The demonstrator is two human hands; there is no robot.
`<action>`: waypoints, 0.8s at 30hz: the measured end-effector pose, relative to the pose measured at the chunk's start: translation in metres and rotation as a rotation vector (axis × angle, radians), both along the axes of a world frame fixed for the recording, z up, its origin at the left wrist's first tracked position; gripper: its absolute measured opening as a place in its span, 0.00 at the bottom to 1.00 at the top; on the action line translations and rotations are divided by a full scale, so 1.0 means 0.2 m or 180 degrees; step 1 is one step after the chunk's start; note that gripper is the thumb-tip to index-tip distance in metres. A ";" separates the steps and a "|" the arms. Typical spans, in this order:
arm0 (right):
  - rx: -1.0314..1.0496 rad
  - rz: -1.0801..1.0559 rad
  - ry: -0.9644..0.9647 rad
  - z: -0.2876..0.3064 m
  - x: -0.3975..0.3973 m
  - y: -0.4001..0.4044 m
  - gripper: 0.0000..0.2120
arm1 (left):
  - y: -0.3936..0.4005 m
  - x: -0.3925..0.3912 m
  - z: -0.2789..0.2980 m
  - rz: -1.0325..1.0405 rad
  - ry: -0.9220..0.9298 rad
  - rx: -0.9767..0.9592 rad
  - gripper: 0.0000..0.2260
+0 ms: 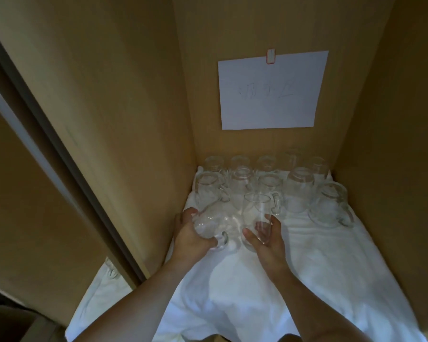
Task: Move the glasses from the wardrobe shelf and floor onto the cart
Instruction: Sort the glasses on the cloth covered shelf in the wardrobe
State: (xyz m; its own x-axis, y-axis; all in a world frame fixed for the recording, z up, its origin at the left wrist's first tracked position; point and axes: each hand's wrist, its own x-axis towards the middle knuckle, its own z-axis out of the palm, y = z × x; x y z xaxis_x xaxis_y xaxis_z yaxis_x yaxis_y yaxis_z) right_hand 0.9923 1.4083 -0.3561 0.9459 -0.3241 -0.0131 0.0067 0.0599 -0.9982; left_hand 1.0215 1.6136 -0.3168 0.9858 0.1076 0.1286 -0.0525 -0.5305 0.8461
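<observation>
A handled glass mug (209,224) is gripped by the left hand (192,234); just beside it, a tall glass (256,218) is clasped by the right hand (267,240). More glasses (299,188) are ranged beyond both.

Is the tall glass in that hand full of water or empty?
Empty. The tall glass held by the right hand is clear all the way down, with no water line, and the fingers show straight through it.
</observation>
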 end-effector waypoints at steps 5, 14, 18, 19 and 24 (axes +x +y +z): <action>0.0050 0.0023 -0.0055 0.03 -0.02 0.00 0.42 | 0.01 0.01 0.08 -0.0266 0.0019 0.0677 0.39; -0.0102 0.0034 -0.0011 0.02 -0.04 -0.02 0.39 | -0.06 0.13 0.26 -0.0258 -0.0235 0.1932 0.31; -0.0115 0.0036 0.0002 0.03 -0.04 -0.02 0.39 | -0.07 0.17 0.25 -0.0584 -0.0137 0.2438 0.27; -0.0126 0.0038 0.0007 0.03 -0.04 -0.02 0.38 | -0.08 0.17 0.24 -0.0669 -0.0084 0.2444 0.28; -0.0154 0.0067 0.0062 0.02 -0.04 -0.01 0.36 | -0.15 0.22 0.34 -0.1197 0.0850 0.2133 0.39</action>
State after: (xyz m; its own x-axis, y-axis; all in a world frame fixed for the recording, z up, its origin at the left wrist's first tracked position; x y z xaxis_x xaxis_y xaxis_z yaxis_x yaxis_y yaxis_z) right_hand 0.9853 1.4060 -0.3523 0.9522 -0.3049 -0.0165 -0.0136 0.0115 -0.9998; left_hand 1.0661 1.5842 -0.2478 0.9473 -0.2531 -0.1965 -0.1692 -0.9158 0.3642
